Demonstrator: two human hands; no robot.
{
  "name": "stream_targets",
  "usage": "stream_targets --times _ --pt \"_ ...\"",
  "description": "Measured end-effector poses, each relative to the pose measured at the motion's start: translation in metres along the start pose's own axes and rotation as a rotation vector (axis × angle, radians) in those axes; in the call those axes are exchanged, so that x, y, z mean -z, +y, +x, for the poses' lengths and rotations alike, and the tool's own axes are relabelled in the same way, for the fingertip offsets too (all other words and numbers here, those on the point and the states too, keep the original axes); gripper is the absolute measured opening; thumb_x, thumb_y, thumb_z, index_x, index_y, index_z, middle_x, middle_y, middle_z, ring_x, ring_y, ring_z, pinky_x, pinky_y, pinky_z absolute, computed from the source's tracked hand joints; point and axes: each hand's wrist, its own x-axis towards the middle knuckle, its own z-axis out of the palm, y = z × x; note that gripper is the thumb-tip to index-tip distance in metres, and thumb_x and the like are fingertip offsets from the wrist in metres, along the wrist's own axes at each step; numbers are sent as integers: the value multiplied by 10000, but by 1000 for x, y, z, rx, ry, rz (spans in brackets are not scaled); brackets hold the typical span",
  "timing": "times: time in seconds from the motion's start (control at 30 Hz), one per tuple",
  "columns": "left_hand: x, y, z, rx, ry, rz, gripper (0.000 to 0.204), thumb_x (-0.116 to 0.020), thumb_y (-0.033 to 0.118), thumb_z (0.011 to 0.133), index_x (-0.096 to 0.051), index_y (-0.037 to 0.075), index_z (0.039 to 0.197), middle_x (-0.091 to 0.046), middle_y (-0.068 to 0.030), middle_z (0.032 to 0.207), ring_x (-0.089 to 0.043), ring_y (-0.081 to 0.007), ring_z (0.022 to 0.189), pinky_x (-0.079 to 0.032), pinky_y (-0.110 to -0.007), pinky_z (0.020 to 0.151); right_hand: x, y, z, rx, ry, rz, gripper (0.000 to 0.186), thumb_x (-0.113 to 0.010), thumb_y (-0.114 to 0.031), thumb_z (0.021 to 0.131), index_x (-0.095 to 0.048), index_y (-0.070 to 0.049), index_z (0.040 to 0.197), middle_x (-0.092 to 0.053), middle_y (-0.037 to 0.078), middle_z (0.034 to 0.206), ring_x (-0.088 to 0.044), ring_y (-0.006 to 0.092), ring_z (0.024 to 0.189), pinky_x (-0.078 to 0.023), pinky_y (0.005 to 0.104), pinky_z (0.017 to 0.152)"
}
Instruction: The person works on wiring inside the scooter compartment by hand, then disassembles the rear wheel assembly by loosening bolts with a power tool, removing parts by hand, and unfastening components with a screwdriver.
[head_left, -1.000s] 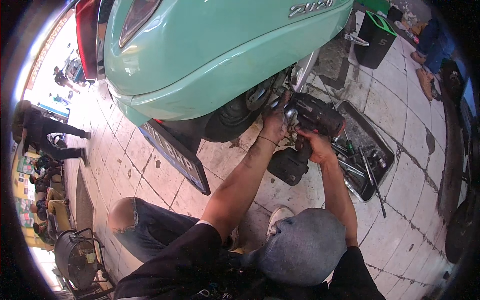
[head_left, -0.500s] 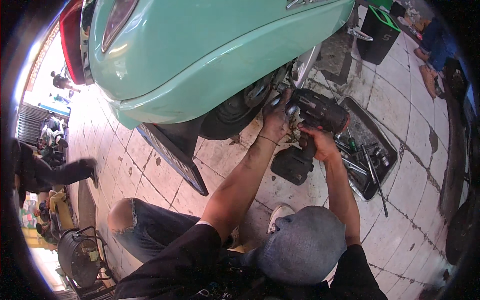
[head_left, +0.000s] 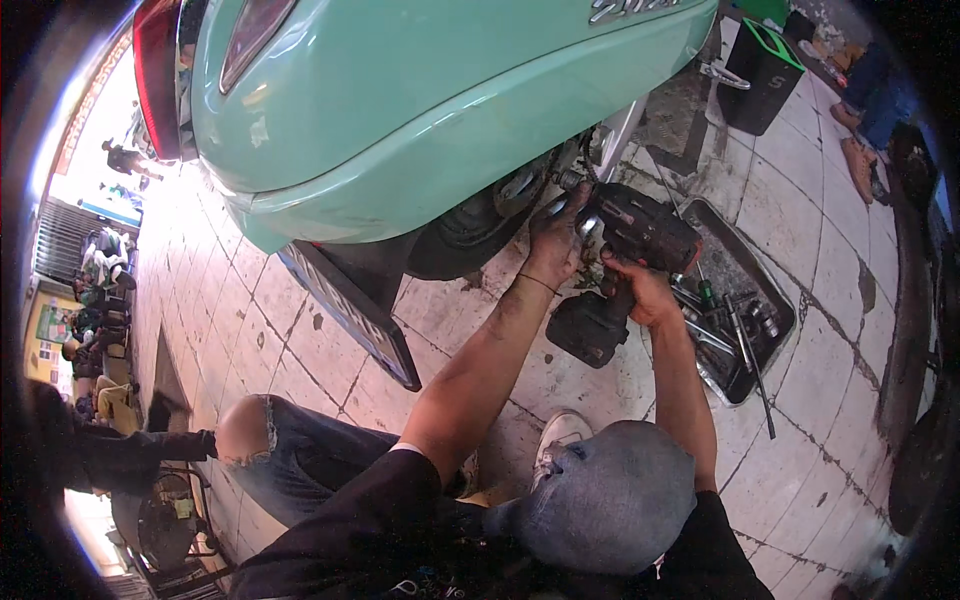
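A black cordless impact wrench (head_left: pixel 648 228) points at the underside of a mint-green scooter (head_left: pixel 430 130), beside its dark rear wheel area (head_left: pixel 460 240). My right hand (head_left: pixel 645 290) is wrapped round the wrench's handle, above its battery (head_left: pixel 585 328). Blackened with grease, my left hand (head_left: pixel 555 243) is closed at the front end of the wrench, where shiny metal shows by the fingers. The wrench's tip meets dark parts near the wheel, and I cannot make out the exact contact.
Right of my right hand lies a black tray (head_left: pixel 785 310) with sockets, wrenches and a green-handled screwdriver (head_left: pixel 706 293). A long bar (head_left: pixel 755 375) juts over its rim. A black bin (head_left: pixel 760 80) stands far right. Someone's dark-clothed leg (head_left: pixel 130 455) is left of my knee, before a drum fan (head_left: pixel 165 525).
The person at the left has moved nearer, and their leg now covers part of the fan. My hands and the wrench hold nearly the same position, with the view slightly shifted.
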Motion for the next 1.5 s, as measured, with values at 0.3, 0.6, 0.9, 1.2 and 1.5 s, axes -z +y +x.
stream_targets --times 0.3,0.6,0.9,1.2,1.5 --pt "-12 -12 -13 24 -134 220 334 -712 228 822 -646 -20 1036 -648 -44 925 -583 -107 753 -494 -238 712 44 20 -39 -93 52 219 177 -638 -113 836 -611 -69 1006 -611 4 846 -553 139 645 -463 276 557" --pt "18 -12 44 -100 87 -109 276 -740 257 791 -610 45 910 -613 -45 797 -590 -141 648 -516 -281 598 54 53 -83 -25 118 237 186 -667 -110 822 -594 -66 987 -567 6 778 -547 144 601 -469 302 525" --pt "8 4 17 -79 47 -39 305 -732 167 798 -578 29 1023 -626 -65 873 -611 -153 720 -518 -282 620 41 51 -64 -36 173 323 192 -650 -89 822 -591 -67 1004 -578 7 801 -543 140 590 -458 292 511" --pt "3 6 11 2 96 22 321 -715 261 816 -569 101 1053 -641 -39 994 -640 -167 851 -456 -283 674 37 40 -52 -5 54 358 160 -622 -77 834 -586 -59 989 -566 3 775 -533 139 616 -451 283 548" --pt "19 3 13 -4 -231 -205 298 -636 267 876 -534 130 1120 -611 -42 1134 -593 -148 1024 -434 -275 751 43 67 -106 -132 261 110 269 -664 -36 763 -600 -51 1024 -613 34 834 -562 148 640 -460 288 530"
